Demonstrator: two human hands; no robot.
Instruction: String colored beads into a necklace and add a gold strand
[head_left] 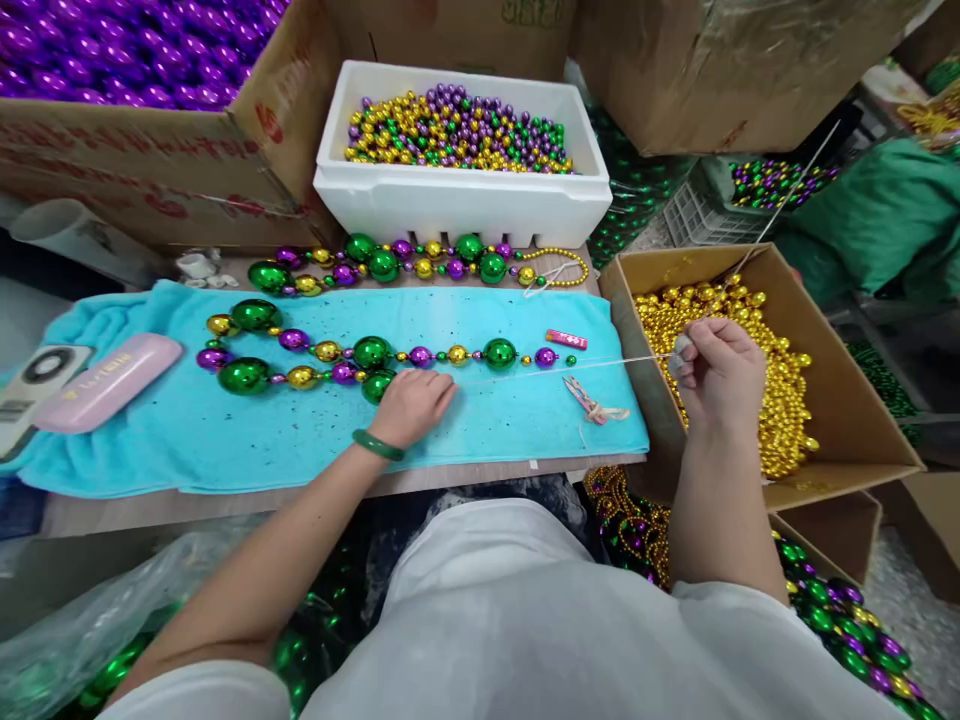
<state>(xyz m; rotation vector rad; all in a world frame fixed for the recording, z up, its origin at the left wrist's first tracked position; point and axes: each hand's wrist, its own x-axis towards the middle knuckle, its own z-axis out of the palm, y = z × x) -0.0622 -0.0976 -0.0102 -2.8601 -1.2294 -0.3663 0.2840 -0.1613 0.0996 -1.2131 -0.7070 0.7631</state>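
While our left hand [411, 405] lies open on the bead strand [371, 352] at the middle of the bench [480, 479], our right hand [716, 370] pinches the string [615, 364], unbeaded toward the bench's right edge.

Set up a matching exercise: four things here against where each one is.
Things: 1 pink case; 2 white foam box; 3 left hand; 4 right hand.
Places: A pinching the thread over the box of gold beads; B left end of the blue towel; C behind the towel; D flat on the towel beside the bead strand.
Pairs: 1-B; 2-C; 3-D; 4-A.
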